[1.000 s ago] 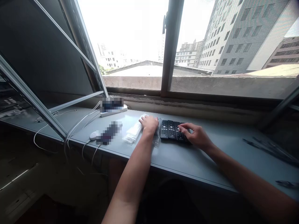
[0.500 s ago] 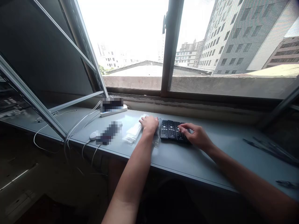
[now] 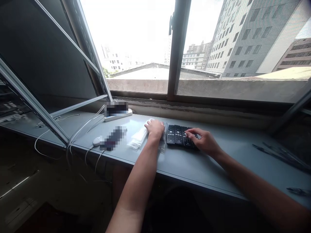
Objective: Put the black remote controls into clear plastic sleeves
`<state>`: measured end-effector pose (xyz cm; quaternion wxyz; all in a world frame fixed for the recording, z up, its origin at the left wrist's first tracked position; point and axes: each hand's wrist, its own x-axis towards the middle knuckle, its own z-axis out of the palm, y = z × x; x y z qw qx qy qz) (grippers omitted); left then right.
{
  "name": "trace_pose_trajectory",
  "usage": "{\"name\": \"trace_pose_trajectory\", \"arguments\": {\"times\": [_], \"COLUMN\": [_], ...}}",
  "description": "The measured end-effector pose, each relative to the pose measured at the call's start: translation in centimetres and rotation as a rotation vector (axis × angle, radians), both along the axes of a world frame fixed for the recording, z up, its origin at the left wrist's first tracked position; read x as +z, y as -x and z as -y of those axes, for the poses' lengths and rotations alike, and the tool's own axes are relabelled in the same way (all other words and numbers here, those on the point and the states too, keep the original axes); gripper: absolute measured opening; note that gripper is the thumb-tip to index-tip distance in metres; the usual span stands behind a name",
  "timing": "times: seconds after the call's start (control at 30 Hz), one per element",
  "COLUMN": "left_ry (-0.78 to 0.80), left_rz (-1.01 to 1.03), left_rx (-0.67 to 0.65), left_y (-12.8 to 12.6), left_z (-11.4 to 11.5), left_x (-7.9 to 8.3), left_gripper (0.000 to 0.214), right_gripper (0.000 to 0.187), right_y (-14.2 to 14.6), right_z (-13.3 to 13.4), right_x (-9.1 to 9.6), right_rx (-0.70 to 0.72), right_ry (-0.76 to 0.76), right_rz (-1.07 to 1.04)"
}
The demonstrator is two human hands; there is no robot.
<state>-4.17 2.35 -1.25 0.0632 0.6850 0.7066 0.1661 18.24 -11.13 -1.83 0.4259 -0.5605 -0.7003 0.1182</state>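
Note:
A row of black remote controls lies side by side on the grey desk. Over the right end of the row my right hand has its thumb and forefinger tips drawn together in a pinch; anything between them is too small to make out. To the left of the row, my left hand rests with fingers spread on clear plastic bags. A fan of flat white plastic sleeves sticks out beside it, and a clear bag shows between that hand and the remotes.
A blurred-out dark item lies left on the desk, beside a round white charger with cables. A white power strip sits near the window. Metal shelf posts stand at left; dark cable-like strands lie at right.

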Motion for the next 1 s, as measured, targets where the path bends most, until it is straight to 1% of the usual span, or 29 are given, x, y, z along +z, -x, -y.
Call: {"name": "trace_pose_trajectory", "arguments": {"times": [0.1,0.2,0.27,0.33,0.4,0.47,0.53,0.63,0.77,0.87,0.93,1.0], "left_ry": [-0.169,-0.332,-0.403,-0.468,-0.508,-0.504,-0.466,-0.393,-0.311,-0.256,-0.257,-0.287], "left_rz": [0.041,0.135,0.205,0.259,0.271,0.241,0.193,0.131,0.087,0.053,0.047,0.059], "left_rx": [-0.056,-0.130,-0.179,-0.227,-0.255,-0.236,-0.177,-0.085,0.005,0.025,0.022,0.016], "left_y": [0.2,0.2,0.1,-0.2,-0.4,-0.4,-0.2,0.8,2.3,2.6,2.5,2.4], "left_z": [0.5,0.8,1.0,1.0,0.9,0.8,0.7,0.3,-0.4,-0.5,-0.6,-0.6], "left_x": [0.7,1.2,1.3,1.2,1.0,0.8,0.8,1.2,1.5,1.3,1.2,1.0], "left_gripper": [0.043,0.052,0.053,0.049,0.046,0.045,0.046,0.046,0.044,0.040,0.031,0.031], "right_gripper": [0.034,0.034,0.034,0.034,0.033,0.033,0.034,0.034,0.034,0.033,0.033,0.033], "right_y": [0.0,-0.1,-0.1,-0.1,-0.1,-0.1,-0.1,-0.2,-0.2,-0.2,-0.2,-0.2], "right_z": [0.0,0.0,-0.1,-0.1,-0.1,-0.1,-0.1,-0.1,-0.1,-0.1,-0.2,-0.2], "right_x": [0.0,0.0,-0.1,-0.1,-0.1,-0.1,-0.1,-0.2,-0.3,-0.4,-0.4,-0.4], "right_rx": [0.002,-0.001,0.001,0.006,0.009,0.007,0.005,0.004,0.005,0.015,0.015,0.015], "right_ry": [0.004,0.007,0.004,-0.002,-0.007,-0.008,-0.004,0.007,-0.001,-0.010,-0.013,-0.017], "right_rz": [-0.001,0.000,0.000,0.001,0.004,0.004,-0.001,-0.009,-0.010,-0.010,-0.010,-0.008]}}
